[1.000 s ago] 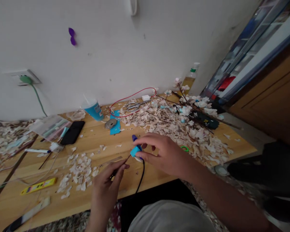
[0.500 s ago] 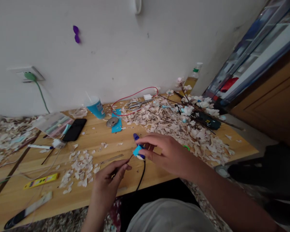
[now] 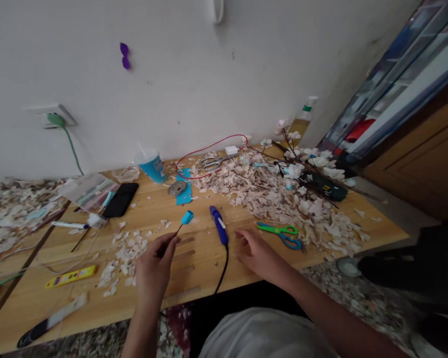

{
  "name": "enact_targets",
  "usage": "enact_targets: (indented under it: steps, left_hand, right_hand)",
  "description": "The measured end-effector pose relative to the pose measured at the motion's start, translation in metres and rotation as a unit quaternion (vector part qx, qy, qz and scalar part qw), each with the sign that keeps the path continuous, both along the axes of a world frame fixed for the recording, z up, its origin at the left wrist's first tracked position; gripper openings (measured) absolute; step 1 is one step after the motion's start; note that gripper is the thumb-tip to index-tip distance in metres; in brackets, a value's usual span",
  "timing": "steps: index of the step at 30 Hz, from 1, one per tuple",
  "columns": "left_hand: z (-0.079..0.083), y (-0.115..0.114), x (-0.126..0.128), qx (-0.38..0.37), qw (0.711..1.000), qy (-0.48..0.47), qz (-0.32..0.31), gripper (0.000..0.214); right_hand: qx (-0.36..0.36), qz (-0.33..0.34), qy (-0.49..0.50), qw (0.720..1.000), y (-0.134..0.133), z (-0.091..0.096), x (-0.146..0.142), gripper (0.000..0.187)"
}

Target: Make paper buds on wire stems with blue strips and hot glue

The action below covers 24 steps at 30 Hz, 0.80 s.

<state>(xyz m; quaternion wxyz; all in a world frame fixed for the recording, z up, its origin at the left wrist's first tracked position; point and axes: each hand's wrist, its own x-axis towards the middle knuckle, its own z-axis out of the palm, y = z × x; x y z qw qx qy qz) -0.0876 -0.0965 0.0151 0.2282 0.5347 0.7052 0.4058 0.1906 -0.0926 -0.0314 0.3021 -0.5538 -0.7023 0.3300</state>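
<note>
Pinched in my left hand [image 3: 157, 256] is a thin dark stem [image 3: 179, 229]. A small blue paper piece [image 3: 187, 217] is wrapped around its upper tip, above the table. My right hand [image 3: 257, 253] is low over the wood with fingers loosely apart, holding nothing. Between the hands lies a dark blue corded hand tool [image 3: 219, 223]; its exact kind is unclear. Its black cord runs off the front edge. To the right of my right hand, scissors with green and blue handles [image 3: 285, 233] lie beside the petals.
A big heap of pale dried petals [image 3: 257, 179] covers the back right, near a blossom branch [image 3: 313, 161]. A blue cup [image 3: 152, 168], a metal disc [image 3: 177, 188] on blue paper and a black phone [image 3: 121, 200] stand or lie further left. A knife-like tool [image 3: 52, 319] lies front left.
My right hand has come away from the blue paper piece and moved down to the right. The blue tool and scissors are now uncovered. My left hand has shifted slightly left with the stem.
</note>
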Motion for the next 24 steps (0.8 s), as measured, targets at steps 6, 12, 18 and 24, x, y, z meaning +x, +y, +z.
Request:
enact_targets:
  steps: [6, 12, 18, 24]
  left_hand:
    - [-0.008, 0.011, 0.009, -0.030, 0.998, 0.063, -0.006, 0.036]
    - [-0.011, 0.009, 0.010, 0.008, 0.998, 0.060, -0.034, 0.036]
    - [-0.014, 0.007, 0.006, 0.018, 0.996, 0.071, -0.055, 0.036]
    - [-0.024, 0.005, 0.004, 0.033, 0.975, 0.182, -0.121, 0.029]
  right_hand:
    - [0.037, -0.050, -0.016, 0.998, 0.039, -0.008, -0.042, 0.047]
    - [0.023, -0.068, 0.069, 0.995, 0.048, -0.012, -0.050, 0.010]
    - [-0.022, -0.080, 0.279, 0.957, -0.003, -0.013, -0.034, 0.024]
    - [0.065, -0.025, 0.210, 0.975, -0.025, 0.022, -0.026, 0.010]
